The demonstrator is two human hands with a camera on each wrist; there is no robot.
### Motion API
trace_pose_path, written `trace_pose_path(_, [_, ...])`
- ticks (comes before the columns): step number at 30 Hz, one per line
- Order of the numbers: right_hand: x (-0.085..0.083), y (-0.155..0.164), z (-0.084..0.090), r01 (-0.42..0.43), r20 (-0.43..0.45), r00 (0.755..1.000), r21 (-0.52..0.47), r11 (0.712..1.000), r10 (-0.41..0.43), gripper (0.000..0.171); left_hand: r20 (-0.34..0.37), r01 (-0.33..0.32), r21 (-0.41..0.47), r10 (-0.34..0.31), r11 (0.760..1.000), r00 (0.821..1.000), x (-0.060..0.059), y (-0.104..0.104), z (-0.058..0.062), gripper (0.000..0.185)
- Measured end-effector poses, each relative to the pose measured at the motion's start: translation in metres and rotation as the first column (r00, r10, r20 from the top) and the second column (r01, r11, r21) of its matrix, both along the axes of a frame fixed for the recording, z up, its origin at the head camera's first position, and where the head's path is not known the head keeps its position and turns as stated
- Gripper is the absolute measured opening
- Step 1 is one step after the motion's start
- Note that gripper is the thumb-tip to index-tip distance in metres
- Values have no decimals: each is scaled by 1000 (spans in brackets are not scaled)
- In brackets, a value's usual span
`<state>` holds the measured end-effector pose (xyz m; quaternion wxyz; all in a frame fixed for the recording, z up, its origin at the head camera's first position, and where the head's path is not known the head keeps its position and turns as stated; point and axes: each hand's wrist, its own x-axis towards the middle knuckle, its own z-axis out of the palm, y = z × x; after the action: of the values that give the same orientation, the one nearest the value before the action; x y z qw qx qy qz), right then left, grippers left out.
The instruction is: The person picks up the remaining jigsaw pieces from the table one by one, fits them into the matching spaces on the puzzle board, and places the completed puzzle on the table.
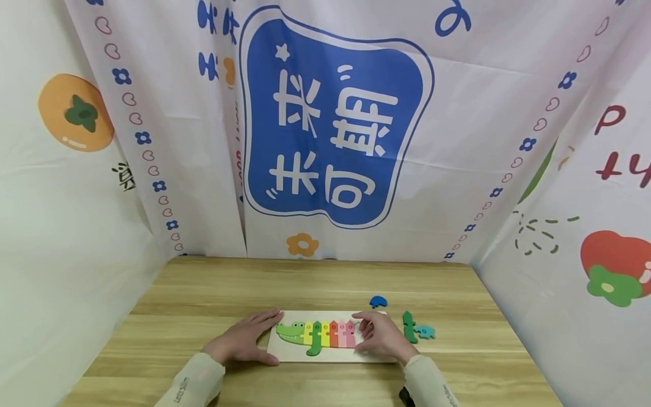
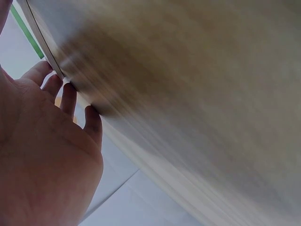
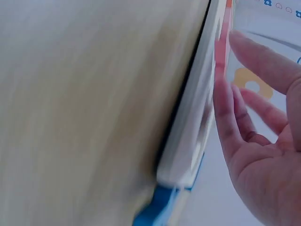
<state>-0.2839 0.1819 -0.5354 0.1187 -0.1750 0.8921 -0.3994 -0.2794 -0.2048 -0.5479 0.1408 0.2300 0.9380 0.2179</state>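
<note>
A pale wooden puzzle board [image 1: 292, 353] lies near the table's front edge. It carries a crocodile made of green, yellow, orange, red and pink pieces [image 1: 320, 333]. My left hand [image 1: 249, 338] lies flat on the table, its fingers against the board's left edge [image 2: 47, 52]. My right hand [image 1: 375, 334] rests on the board's right part with loosely straight fingers [image 3: 223, 108] beside the pink piece; it holds nothing. Three loose pieces lie right of the board: a blue one [image 1: 378, 301], a green one [image 1: 409, 327] and a teal one [image 1: 425, 331].
The wooden table [image 1: 213, 288] is enclosed by printed cloth walls at the back [image 1: 335, 124], left and right. Bare tabletop stretches behind and left of the board. In the right wrist view a blue piece [image 3: 155, 207] lies against the board's edge [image 3: 190, 132].
</note>
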Motion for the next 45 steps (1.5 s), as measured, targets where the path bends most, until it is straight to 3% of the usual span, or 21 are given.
trace_pose_path(6, [5,20,11,12,-110,994,86,996,-2,73,4,-3,3,3,1000,1000,0,0,1,108])
trace_pose_path(16, [9,55,6,36,-93,995,151,988,-22,101,9,2,8,-2,1000,1000,2,2,4,108])
trace_pose_path(33, [11,60,-1,45,-99,995,193,980,-26,93,2,9,11,-9,1000,1000,0,0,2,109])
trace_pose_path(41, [12,65,-2,39,-76,997,167,985,-27,89,-4,11,6,-11,1000,1000,2,0,3,108])
trace_pose_path(45, [12,74,-1,61,-103,994,150,987,-46,80,-3,6,4,-6,1000,1000,3,1,4,109])
